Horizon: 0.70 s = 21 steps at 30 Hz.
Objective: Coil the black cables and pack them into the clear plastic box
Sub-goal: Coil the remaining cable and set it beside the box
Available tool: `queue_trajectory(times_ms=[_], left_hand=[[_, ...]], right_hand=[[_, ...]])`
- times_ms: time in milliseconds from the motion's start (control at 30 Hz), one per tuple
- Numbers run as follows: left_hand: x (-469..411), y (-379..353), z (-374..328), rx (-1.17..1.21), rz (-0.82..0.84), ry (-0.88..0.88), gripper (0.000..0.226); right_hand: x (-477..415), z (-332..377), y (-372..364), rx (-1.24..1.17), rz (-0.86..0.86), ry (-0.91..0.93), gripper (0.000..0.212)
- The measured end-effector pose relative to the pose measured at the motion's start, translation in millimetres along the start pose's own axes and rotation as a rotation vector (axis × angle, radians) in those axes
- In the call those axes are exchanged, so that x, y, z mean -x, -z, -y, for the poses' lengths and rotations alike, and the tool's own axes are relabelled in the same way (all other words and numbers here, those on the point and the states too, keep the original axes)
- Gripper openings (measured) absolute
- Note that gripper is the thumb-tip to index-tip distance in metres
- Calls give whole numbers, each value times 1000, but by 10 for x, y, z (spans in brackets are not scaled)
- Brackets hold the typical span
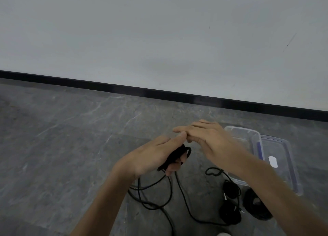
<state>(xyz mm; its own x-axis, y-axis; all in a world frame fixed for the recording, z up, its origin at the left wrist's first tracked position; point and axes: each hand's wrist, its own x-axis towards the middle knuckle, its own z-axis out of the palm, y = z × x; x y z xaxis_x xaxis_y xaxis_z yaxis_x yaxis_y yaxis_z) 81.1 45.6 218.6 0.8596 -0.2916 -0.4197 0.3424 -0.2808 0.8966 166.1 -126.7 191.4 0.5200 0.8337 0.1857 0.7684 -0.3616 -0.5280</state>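
1. Head view: a person's left hand (152, 157) grips a part-wound coil of black cable (174, 156) above a grey stone floor (71, 138), the turns lying across the palm under curled fingers.
2. The right hand (211, 141) hovers just beside and slightly above it, fingers stretched out toward the left thumb. No cable shows in that hand.
3. From the left hand a loose tail (180, 188) of the same cable drops to the floor and wanders off in slack loops, so this coil looks well short of finished.
4. Three coiled bundles (230, 189) lie close together on the floor near the right forearm, just in front of the clear plastic box (248, 131). The arm partly hides one of them. They appear wound and ready to pack.
5. The box stands open on the floor to the right, behind the right hand. What shows of its inside holds no cable, and the arm covers the rest. Its lid (282, 166), edged in blue, rests against the box's right side.
6. By this evidence the job is about midway: most coiling seems done, one cable is in hand, and packing has not begun.
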Motion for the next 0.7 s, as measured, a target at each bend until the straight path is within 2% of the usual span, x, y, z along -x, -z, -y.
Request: queue_trajectory(times_ms=[100, 200, 300, 367, 533, 633, 700], left_hand=[[37, 19, -50, 63, 17, -50, 59], [63, 17, -107, 235, 43, -115, 56], [59, 27, -110, 414, 47, -169, 56], [48, 40, -92, 476, 34, -170, 56], [57, 64, -63, 516, 18, -186, 58], [55, 49, -93, 637, -2, -214, 60], [49, 31, -120, 745, -73, -268, 63]], right_hand=[[8, -45, 2, -63, -19, -22, 47], [-5, -37, -31, -156, -43, -95, 48], [-36, 88, -61, -373, -76, -155, 35], [-62, 164, -101, -528, -58, -213, 38], [-89, 264, -110, -645, 18, -277, 43], [-93, 309, -112, -743, -9, -264, 42], [-90, 336, -141, -718, -22, -275, 38]])
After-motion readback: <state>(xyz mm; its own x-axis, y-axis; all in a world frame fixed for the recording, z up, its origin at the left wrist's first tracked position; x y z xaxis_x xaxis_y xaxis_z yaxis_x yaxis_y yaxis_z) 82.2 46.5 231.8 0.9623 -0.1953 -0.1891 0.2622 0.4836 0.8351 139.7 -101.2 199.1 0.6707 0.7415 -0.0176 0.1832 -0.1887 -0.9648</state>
